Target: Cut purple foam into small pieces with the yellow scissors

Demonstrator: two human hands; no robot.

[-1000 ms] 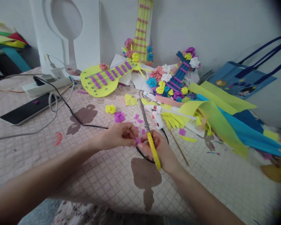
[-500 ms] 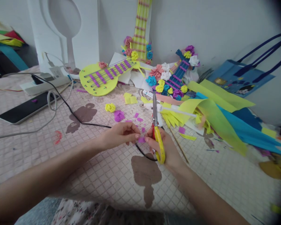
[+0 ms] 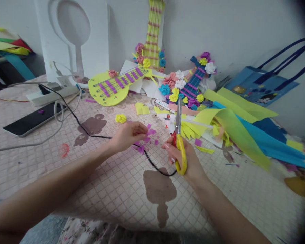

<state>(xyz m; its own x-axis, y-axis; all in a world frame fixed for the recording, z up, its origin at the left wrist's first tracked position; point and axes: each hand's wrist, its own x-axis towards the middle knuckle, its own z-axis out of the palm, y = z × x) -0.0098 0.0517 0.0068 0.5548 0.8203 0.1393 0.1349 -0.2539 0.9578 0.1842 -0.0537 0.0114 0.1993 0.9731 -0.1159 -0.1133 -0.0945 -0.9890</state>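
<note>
My right hand (image 3: 186,157) has its fingers around the handles of a pair of scissors (image 3: 178,130) with yellow and red grips. The closed blades point away from me, towards the back of the table. My left hand (image 3: 129,136) is over the table with its fingers bent and the thumb a little apart from them. Its fingertips are beside small purple paper scraps (image 3: 151,131); I see nothing held between them. Another purple piece (image 3: 141,149) lies against the black cord below this hand. A yellow paper flower (image 3: 120,118) sits just beyond it.
Behind are a yellow paper guitar (image 3: 109,89) and a blue one with paper flowers (image 3: 195,81). Yellow crepe paper (image 3: 239,132) and a blue bag (image 3: 259,84) are at the right. A black cord (image 3: 156,166) passes under my left hand; a dark tablet (image 3: 33,118) lies left.
My hands have moved apart: the left slightly up and left, the right to the right with the scissors. The purple piece between them is now on the table. The view has shifted slightly.
</note>
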